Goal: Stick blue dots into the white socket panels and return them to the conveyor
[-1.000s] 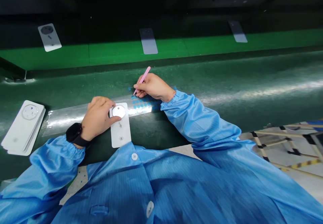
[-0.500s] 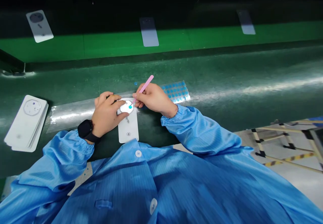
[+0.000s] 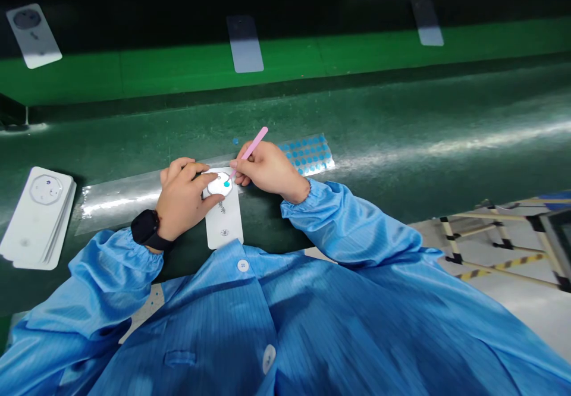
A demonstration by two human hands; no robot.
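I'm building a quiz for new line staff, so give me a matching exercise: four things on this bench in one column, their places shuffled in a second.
Things
1 pink tweezers
2 single white panel
3 sheet of blue dots
4 stack of white panels

Places
A far left of the green table
B gripped in the right hand
C on the table just beyond the right hand
D held down by the left hand

Pairs: 1-B, 2-D, 3-C, 4-A
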